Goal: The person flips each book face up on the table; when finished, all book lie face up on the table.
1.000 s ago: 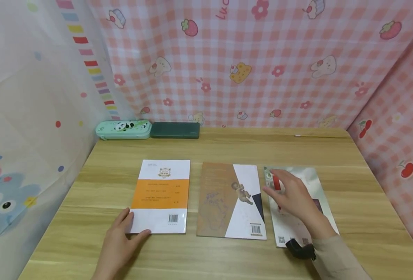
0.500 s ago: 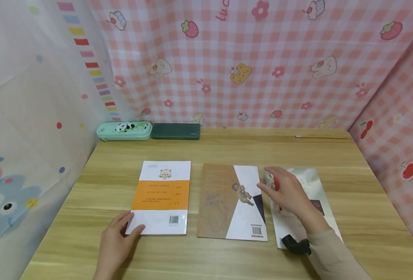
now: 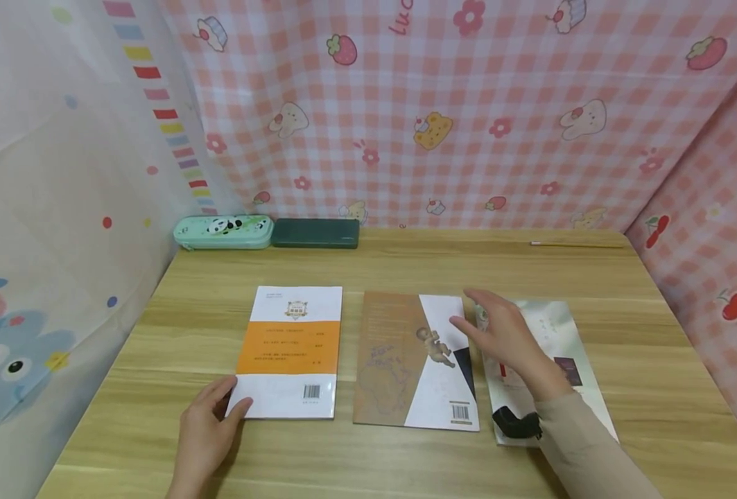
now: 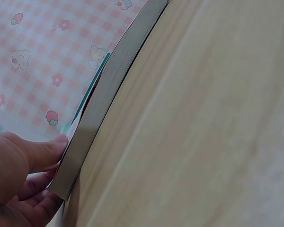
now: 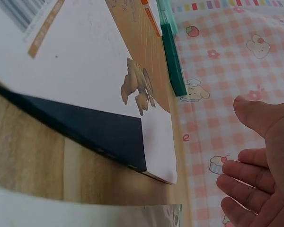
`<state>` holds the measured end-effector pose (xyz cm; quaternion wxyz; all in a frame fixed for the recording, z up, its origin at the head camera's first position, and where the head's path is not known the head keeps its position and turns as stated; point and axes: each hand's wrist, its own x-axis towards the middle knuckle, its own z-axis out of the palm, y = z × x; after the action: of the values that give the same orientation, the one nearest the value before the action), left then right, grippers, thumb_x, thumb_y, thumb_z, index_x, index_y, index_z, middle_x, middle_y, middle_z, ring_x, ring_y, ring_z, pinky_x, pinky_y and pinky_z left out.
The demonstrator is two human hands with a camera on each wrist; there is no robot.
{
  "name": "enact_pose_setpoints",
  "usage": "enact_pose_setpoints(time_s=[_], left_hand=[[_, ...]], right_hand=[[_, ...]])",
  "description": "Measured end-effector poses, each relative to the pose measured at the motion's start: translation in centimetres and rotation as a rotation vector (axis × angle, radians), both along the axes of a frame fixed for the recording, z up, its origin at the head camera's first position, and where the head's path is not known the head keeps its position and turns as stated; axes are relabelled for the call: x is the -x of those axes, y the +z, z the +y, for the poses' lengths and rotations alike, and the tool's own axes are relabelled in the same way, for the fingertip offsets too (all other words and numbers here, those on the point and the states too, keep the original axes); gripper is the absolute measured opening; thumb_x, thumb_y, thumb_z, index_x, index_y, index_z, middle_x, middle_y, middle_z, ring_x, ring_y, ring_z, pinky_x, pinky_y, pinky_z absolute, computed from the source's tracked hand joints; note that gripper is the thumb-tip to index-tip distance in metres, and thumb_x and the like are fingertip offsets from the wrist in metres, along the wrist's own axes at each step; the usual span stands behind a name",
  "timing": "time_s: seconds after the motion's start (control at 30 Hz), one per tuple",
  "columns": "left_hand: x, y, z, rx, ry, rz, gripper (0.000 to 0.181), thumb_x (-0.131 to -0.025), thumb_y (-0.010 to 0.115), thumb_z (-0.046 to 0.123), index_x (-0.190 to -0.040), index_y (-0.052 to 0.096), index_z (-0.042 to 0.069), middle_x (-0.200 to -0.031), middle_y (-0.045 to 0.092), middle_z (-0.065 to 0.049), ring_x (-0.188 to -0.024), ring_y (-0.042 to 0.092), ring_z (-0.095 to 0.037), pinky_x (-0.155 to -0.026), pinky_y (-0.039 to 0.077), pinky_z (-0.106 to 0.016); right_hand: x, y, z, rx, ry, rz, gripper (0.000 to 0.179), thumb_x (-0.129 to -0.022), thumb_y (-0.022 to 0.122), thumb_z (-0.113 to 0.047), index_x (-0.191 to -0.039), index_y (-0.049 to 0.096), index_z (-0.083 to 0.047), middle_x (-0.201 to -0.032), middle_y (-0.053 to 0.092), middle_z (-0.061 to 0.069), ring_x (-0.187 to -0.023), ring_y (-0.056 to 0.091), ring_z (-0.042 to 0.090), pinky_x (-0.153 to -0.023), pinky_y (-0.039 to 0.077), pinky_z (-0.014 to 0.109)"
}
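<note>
At the lower left corner of a white and orange book (image 3: 288, 350) is my left hand (image 3: 202, 430). In the left wrist view its thumb (image 4: 49, 151) lies at the cover's edge and its fingers curl around the corner of the book's thick page block (image 4: 104, 90). My right hand (image 3: 505, 339) hovers with spread fingers over the gap between a brown and white book (image 3: 387, 360) with a baby figure and a pale green book (image 3: 555, 333). In the right wrist view the right fingers (image 5: 248, 184) hold nothing. The right forearm covers part of the pale book.
Along the back of the wooden table (image 3: 430, 267) lie a mint panda pencil case (image 3: 224, 232), a dark green case (image 3: 315, 233) and a thin pencil-like stick (image 3: 577, 244). Patterned cloth (image 3: 380, 97) hangs behind and at both sides.
My right hand has moved left from over the pale green book toward the brown and white book. The left thumb has shifted slightly left at the book's corner. The books have stayed put.
</note>
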<state>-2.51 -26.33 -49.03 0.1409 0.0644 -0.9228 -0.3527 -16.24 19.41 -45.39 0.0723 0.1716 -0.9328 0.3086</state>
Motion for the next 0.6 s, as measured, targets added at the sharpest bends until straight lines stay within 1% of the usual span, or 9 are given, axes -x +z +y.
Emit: enact_pose_setpoints(time_s=[0.23, 0.43, 0.6], left_hand=[[0.1, 0.0, 0.0, -0.032, 0.013, 0.0, 0.041, -0.084, 0.079, -0.003, -0.121, 0.066, -0.014, -0.122, 0.066, -0.027, -0.104, 0.068, -0.037, -0.08, 0.035, 0.007], [0.2, 0.1, 0.0, -0.053, 0.022, -0.051, 0.041, -0.086, 0.078, -0.002, -0.123, 0.065, -0.014, -0.123, 0.065, -0.026, -0.103, 0.067, -0.034, -0.077, 0.038, 0.004], [0.3, 0.2, 0.0, -0.076, 0.028, -0.058, 0.04, -0.087, 0.077, -0.002, -0.123, 0.065, -0.013, -0.123, 0.065, -0.026, -0.102, 0.068, -0.035, -0.076, 0.039, 0.003]], right_hand=[[1.1, -0.1, -0.7, 0.001, 0.019, -0.007, 0.063, -0.093, 0.075, -0.032, -0.139, 0.056, 0.006, -0.137, 0.059, 0.026, -0.128, 0.054, 0.044, -0.107, 0.043, 0.059], [1.8, -0.4, -1.3, 0.038, 0.038, -0.025, 0.064, -0.092, 0.076, -0.031, -0.14, 0.054, 0.006, -0.137, 0.059, 0.026, -0.128, 0.054, 0.043, -0.109, 0.042, 0.058], [2.3, -0.5, -2.1, 0.08, 0.051, -0.044, 0.064, -0.092, 0.076, -0.03, -0.141, 0.053, 0.005, -0.133, 0.062, 0.025, -0.125, 0.057, 0.042, -0.105, 0.046, 0.057]])
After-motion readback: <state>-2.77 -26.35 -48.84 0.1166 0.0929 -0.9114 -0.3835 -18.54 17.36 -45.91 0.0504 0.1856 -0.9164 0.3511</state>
